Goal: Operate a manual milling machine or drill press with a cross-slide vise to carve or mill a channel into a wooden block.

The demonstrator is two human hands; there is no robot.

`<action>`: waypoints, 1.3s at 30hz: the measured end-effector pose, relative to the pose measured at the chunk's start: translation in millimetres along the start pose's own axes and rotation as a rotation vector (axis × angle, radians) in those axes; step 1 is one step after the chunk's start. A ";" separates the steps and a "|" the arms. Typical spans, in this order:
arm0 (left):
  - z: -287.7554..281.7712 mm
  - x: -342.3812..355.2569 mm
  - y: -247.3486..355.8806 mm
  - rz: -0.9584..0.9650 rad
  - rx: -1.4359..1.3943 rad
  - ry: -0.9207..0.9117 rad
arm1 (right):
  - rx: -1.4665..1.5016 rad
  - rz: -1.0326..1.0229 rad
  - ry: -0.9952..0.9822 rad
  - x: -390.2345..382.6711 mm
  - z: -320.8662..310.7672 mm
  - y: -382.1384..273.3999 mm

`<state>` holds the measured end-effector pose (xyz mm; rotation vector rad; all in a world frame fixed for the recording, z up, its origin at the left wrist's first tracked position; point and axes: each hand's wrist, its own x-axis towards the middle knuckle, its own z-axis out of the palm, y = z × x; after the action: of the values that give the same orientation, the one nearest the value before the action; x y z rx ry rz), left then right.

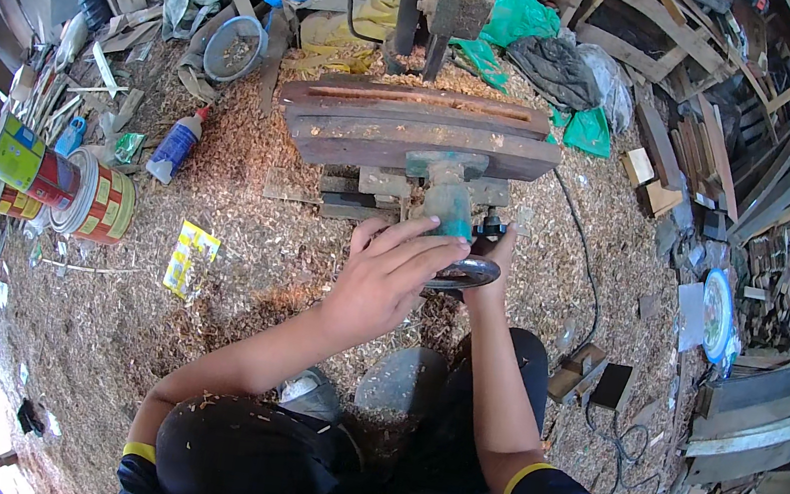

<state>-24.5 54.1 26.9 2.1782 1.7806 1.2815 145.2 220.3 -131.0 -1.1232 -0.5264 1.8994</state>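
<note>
Head view, my left hand: the left hand is back up, its fingers long and a little spread, not curled into a fist; the tips reach the green metal housing and the near side of the wheel. Whether they press on either, I can't make out.
Head view, my right hand: the right hand is upright at the right side of the wheel, beside a small black knob; its inner side is hidden, so I can't say how tightly it is closed or on what.
Wheel: the dark metal wheel is between my two hands, in front of the housing.
Wood: a curved brown board lies across, beyond the housing, and a slotted board is just behind it.
Machine: the dusty metal head stands past the boards.
Floor: wood shavings spread all round; a yellow packet and a blue-and-white bottle lie to my left, near paint cans.
</note>
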 end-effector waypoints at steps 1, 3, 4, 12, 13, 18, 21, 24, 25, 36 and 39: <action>-0.3 -1.1 -1.6 -0.004 0.004 0.000 | 0.001 -0.157 0.109 -7.5 7.1 2.9; -2.6 -3.3 -4.0 -0.017 -0.019 -0.017 | -0.282 -0.414 0.130 -30.8 24.0 6.5; -2.2 -1.5 -2.4 -0.016 -0.022 -0.016 | -0.571 -0.684 0.163 -37.9 25.8 3.4; -0.6 -2.8 -4.3 -0.010 -0.020 -0.027 | 0.398 0.027 0.076 -31.0 26.4 -12.4; -1.2 -2.8 -4.0 -0.011 -0.020 -0.027 | 0.280 0.084 0.005 -31.2 19.7 -19.0; -0.8 0.4 -2.4 -0.003 -0.016 -0.021 | -0.462 -0.711 0.223 -25.6 14.1 -4.2; -1.7 -2.9 -5.2 -0.016 -0.024 -0.018 | -0.818 -0.854 0.215 -30.7 24.8 -10.4; 1.5 -0.1 -1.7 -0.009 -0.040 -0.010 | -0.916 -0.726 0.231 -14.3 10.9 -9.9; 1.9 -0.4 -2.0 -0.009 -0.038 -0.009 | -0.244 -0.338 0.138 -6.0 12.1 -1.4; 4.4 0.0 -4.0 0.005 -0.022 -0.012 | -0.665 -0.800 0.157 -22.9 12.9 -5.4; 1.3 -0.7 -3.3 -0.007 -0.028 -0.011 | -0.775 -0.788 0.188 -28.5 17.7 -8.8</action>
<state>-26.3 55.2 24.0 2.1585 1.7535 1.2827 140.8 202.6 -101.5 -1.2711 -1.4225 0.8907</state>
